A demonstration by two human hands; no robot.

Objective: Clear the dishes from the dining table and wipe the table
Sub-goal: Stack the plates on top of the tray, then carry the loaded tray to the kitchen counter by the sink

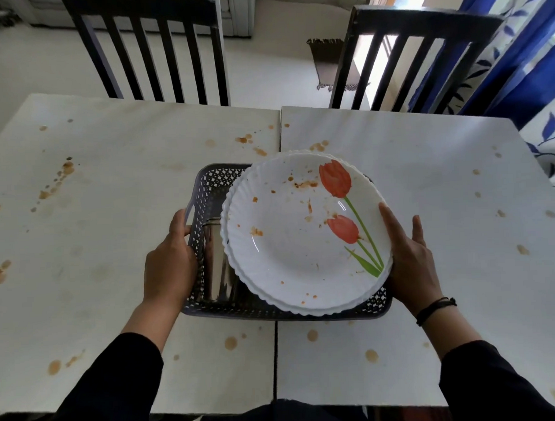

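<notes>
From the head camera I look down on a dark lattice basket [211, 181] standing on the white table [111, 217], over the seam where its two panels meet. My left hand [170, 259] grips the basket's left rim, fingers curled round the handle cut-out with the thumb on the outside. My right hand [405, 255] lies with fingers fairly straight against the right edge of the plates [302, 234], pressing rather than pinching; whether it also catches the basket underneath I cannot tell. The plates are a stack of white ones with scalloped rims, the top one printed with two red tulips and smeared with food. They are too wide for the basket, so they sit tilted over its right side and overhang the rim, which I judge is why the right hand steadies them. A steel cup [216, 264] lies on its side in the strip left free along the left wall. With the dishes gathered here, the basket looks ready to be lifted away in one go. The table carries brown spots [61, 175] across both panels, so the wiping is not yet done. Two dark chairs [154, 50] stand at the far side and a blue curtain [517, 56] hangs at the right. I can read no brand, label or writing anywhere.
</notes>
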